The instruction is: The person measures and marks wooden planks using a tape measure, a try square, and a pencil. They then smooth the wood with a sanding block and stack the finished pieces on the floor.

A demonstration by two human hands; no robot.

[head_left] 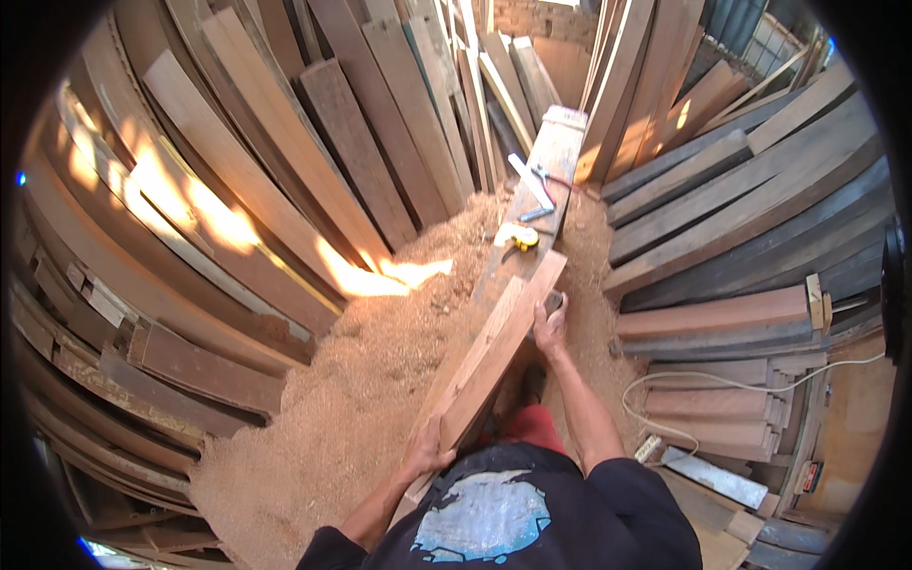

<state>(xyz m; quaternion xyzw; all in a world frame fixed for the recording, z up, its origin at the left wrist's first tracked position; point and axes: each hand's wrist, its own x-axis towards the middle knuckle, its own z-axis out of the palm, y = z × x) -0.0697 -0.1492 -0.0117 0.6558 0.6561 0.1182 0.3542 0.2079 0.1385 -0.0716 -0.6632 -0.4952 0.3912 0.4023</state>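
Steadying a long reddish-brown wooden beam (487, 342) at its near end, the left hand (429, 452) that I watch from my remote post has its fingers bent around the edge, partly hidden, with little gap between them and the wood. The beam lies lengthwise over the near part of a narrow, weathered wooden bench (560, 142), my landmark here. On the bench's right side, I see the right hand (550, 328) by the beam's far end, fingers curled about a small dark block (553, 302) that appears to rest against the beam's side; I cannot tell what kind of thing it is. Farther along the bench, beyond the beam, I make out a yellow-and-black tape measure (522, 237), a pale L-shaped metal square (532, 182) and pliers with red handles (559, 180). Loose tan sawdust (370, 380) covers the floor on both sides of the bench. Long brown boards (332, 123) lean left of it; right of it, greyish planks (741, 204) lie stacked, with a thin white cable (760, 389) looping nearer me.
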